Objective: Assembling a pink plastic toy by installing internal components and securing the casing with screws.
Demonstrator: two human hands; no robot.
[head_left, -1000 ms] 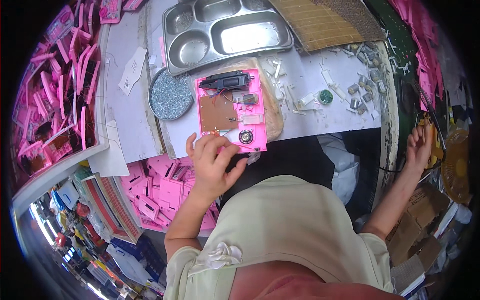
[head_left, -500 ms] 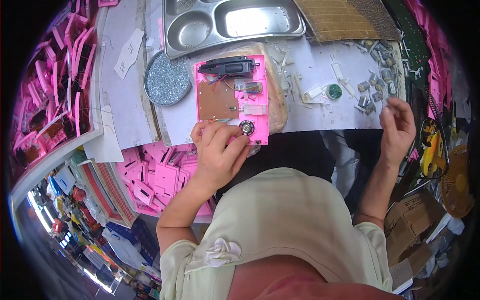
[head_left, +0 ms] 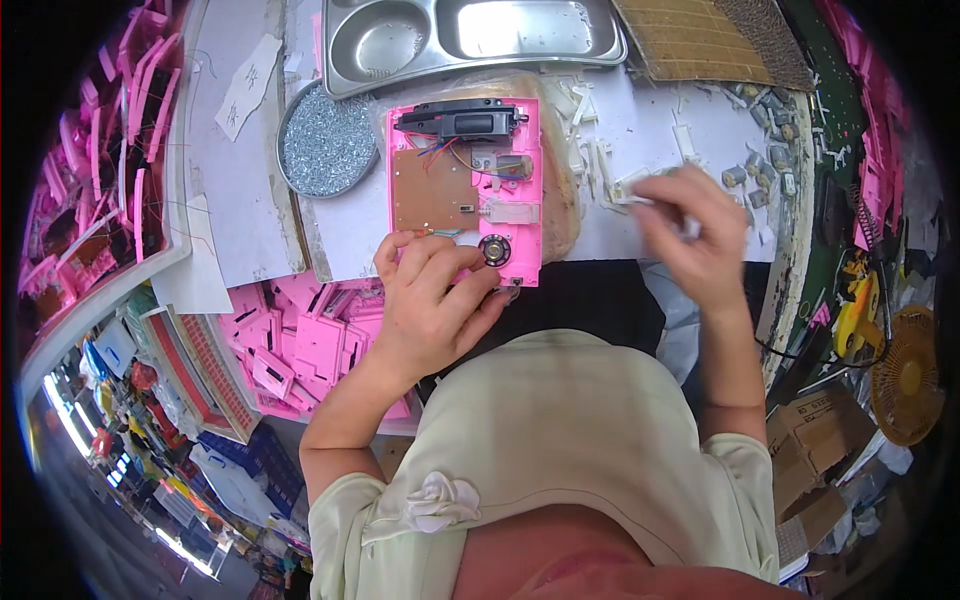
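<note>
One pink case on desk, straight ahead; my left hand grips its near edge, fingers against thumb. In case: one black module far, one brown board left, one motor right, one round speaker near. My right hand blurred, fingers curled, near white pieces on right; cannot tell if pinching any. Left of case: one dish, silvery bits uncounted. Beyond: one metal tray.

Left hand holding pink case, blurred right hand near white parts, screws in dish, steel tray
</note>
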